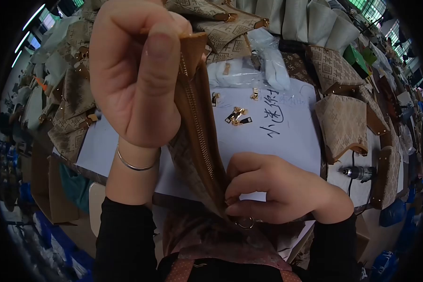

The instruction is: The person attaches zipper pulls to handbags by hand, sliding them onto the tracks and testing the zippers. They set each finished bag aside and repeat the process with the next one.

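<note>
A brown patterned bag (185,157) with a gold-toothed zipper (198,123) hangs stretched lengthwise before me. My left hand (136,80) is closed round its raised upper end, the thumb pressed on the brown trim. Down at the lower end, my right hand (282,188) pinches the edge of the bag, its fingertips partly hidden. A metal ring (244,223) shows just under those fingers. Behind the bag, a small pile of gold zipper pulls (238,116) with dark tabs lies on white paper (286,127).
Dark handwriting marks the paper. Clear plastic packaging (268,61) lies at its far edge. Patterned bags (340,122) stand on the right beside a dark cylindrical tool (360,172). More bags (73,110) are heaped at left, and grey-white pieces (308,21) stand at the back.
</note>
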`<state>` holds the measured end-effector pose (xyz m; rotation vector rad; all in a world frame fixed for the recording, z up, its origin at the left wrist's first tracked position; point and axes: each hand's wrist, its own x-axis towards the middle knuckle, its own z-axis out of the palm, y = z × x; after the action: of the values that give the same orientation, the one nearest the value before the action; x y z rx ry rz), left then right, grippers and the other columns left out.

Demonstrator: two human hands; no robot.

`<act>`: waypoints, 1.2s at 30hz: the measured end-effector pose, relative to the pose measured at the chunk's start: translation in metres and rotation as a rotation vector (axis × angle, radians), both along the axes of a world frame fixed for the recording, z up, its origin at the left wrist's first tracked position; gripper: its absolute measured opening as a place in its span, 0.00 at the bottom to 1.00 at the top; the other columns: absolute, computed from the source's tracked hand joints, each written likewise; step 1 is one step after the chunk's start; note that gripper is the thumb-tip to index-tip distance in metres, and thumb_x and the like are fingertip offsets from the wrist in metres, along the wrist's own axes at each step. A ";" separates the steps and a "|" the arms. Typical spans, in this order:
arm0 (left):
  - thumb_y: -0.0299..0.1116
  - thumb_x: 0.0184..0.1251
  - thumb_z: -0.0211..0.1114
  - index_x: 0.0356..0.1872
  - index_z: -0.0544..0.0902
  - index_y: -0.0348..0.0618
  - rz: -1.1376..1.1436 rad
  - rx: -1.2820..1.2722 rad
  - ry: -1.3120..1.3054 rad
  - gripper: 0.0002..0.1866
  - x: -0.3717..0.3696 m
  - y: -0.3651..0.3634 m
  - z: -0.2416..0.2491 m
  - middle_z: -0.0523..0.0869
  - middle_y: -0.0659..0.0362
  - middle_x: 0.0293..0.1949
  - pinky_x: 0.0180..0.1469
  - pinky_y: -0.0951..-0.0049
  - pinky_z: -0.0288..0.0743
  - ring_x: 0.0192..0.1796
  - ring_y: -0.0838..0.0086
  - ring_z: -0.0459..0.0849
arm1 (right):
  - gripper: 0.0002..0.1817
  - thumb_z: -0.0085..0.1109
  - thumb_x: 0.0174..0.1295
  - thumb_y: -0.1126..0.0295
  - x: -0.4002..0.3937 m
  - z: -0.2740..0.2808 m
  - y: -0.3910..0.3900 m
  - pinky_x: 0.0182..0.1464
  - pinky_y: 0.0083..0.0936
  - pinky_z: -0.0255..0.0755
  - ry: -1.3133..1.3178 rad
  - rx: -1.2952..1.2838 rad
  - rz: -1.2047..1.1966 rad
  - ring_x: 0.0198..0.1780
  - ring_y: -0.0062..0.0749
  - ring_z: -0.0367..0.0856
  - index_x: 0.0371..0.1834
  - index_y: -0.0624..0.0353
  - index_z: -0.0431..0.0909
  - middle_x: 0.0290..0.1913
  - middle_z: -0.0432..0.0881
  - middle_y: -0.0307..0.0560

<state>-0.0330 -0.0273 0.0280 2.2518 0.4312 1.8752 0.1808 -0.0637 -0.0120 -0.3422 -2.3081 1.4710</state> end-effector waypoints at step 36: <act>0.35 0.42 0.74 0.49 0.76 0.36 -0.105 -0.591 0.485 0.29 -0.036 0.008 0.010 0.78 0.55 0.49 0.54 0.72 0.67 0.50 0.69 0.76 | 0.07 0.60 0.61 0.68 0.024 0.011 0.022 0.35 0.28 0.71 -0.255 0.074 0.117 0.30 0.38 0.78 0.34 0.62 0.81 0.34 0.75 0.48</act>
<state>-0.0695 -0.0188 0.0377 2.2094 0.7924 0.9519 0.2048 -0.0415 -0.0012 -0.4001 -2.6165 1.4655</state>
